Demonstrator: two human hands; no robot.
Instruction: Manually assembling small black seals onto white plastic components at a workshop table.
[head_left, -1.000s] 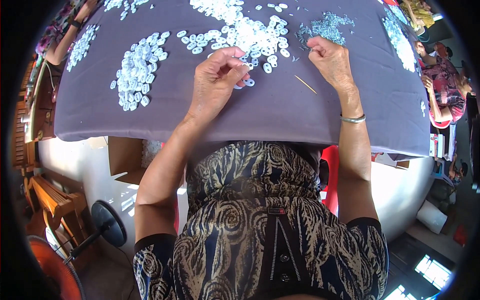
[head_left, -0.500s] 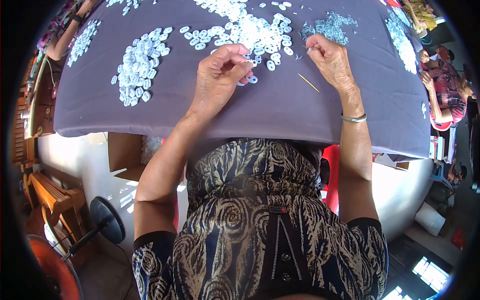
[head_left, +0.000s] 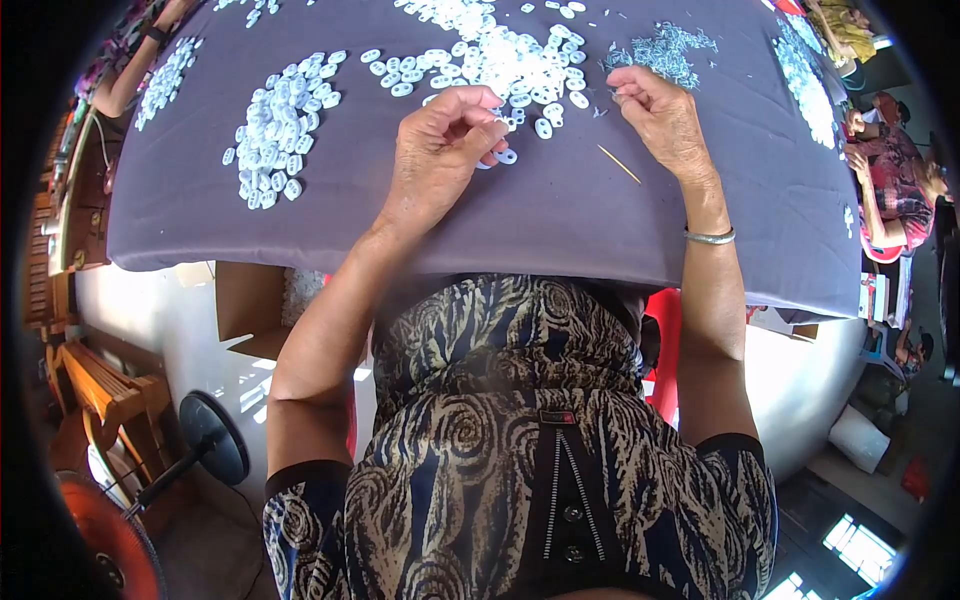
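Note:
My left hand (head_left: pixel 440 145) is closed in a pinch, with a small white oval plastic piece (head_left: pixel 510 124) showing at its thumb and fingertips. Just beyond it spreads a heap of similar white oval pieces with holes (head_left: pixel 515 68). Another white piece (head_left: pixel 506 157) lies on the cloth below my left fingertips. My right hand (head_left: pixel 660 125) is closed too, thumb against fingers, at the near edge of a pile of tiny grey slivers (head_left: pixel 668 52). Whatever its fingertips hold is too small to name.
A purple-grey cloth covers the table (head_left: pixel 400 245). A thin wooden stick (head_left: pixel 619 164) lies between my hands. Another heap of white pieces (head_left: pixel 280 130) is at left. Other people's arms (head_left: pixel 128 80) reach the table's sides. A cardboard box (head_left: pixel 250 310) and fan (head_left: pixel 215 438) stand below.
Both hands keep nearly the same places. The right fingertips have shifted very slightly beside the grey pile; the left pinch looks unchanged.

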